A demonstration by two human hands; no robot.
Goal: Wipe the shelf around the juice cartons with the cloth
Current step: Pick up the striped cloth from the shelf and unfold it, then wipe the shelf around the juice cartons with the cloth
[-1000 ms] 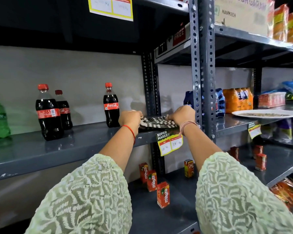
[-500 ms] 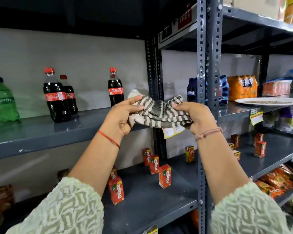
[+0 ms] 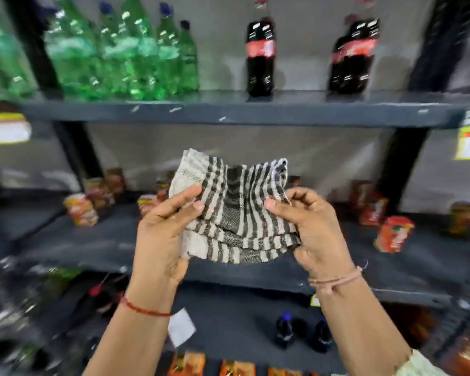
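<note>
Grey metal shelf [image 3: 65, 240], juice cartons [image 3: 394, 234] scattered.

1. The left hand [image 3: 163, 234] is bare, with no ring visible on the fingers [image 3: 193, 192] that show.
2. A thin red thread [image 3: 144, 310] circles the left wrist.
3. The right hand [image 3: 316, 229] is bare too, its nails short and unpainted.
4. A pale pinkish cord [image 3: 337, 280], wound in several strands with a loose end, sits on the right wrist.
5. A pale green patterned sleeve [image 3: 418, 366] edge shows at the lower right; both forearms are uncovered.
</note>
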